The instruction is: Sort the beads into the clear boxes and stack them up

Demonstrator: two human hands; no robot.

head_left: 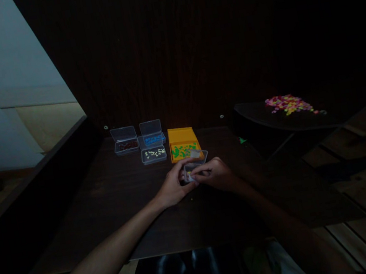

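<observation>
My left hand (pixel 173 186) is wrapped round a small clear plastic box (pixel 194 166), its hinged lid (pixel 201 154) standing up. The fingers of my right hand (pixel 214 172) are pinched together inside the box's opening, by a bit of yellow and white. What they pinch is too small to make out. Just behind the box lies an open yellow box (pixel 183 135) with green pieces (pixel 181 150) in it, partly hidden by the clear lid. To its left stands a clear box of pale pieces (pixel 154 154).
Farther back left are open clear boxes of blue pieces (pixel 154 139) and dark red pieces (pixel 128 145). Pink and yellow pieces (pixel 290 104) lie heaped on a dark curved shelf at right. A green piece (pixel 242 140) lies near it. An upright dark panel (pixel 161 55) rises behind.
</observation>
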